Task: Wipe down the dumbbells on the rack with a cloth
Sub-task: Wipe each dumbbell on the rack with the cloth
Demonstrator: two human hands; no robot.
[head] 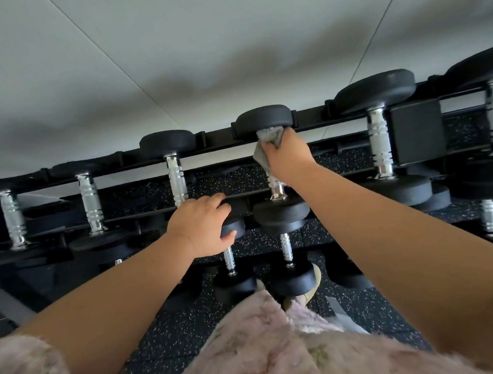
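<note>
A black rack point(335, 116) carries a row of dumbbells with chrome handles and black round heads. My right hand point(287, 154) grips a grey cloth point(268, 142) round the upper part of the handle of the middle dumbbell point(280, 213), just under its far head point(263, 119). My left hand point(200, 224) rests on the near head of the dumbbell to its left point(177, 175), fingers curled over the head's edge. The cloth hides much of the middle handle.
More dumbbells sit left point(90, 199) and right point(380, 141) on the top tier, and smaller ones point(287, 247) on a lower tier. A white wall point(205, 47) stands behind the rack. Speckled black rubber floor point(173, 340) and my shoe point(303, 294) lie below.
</note>
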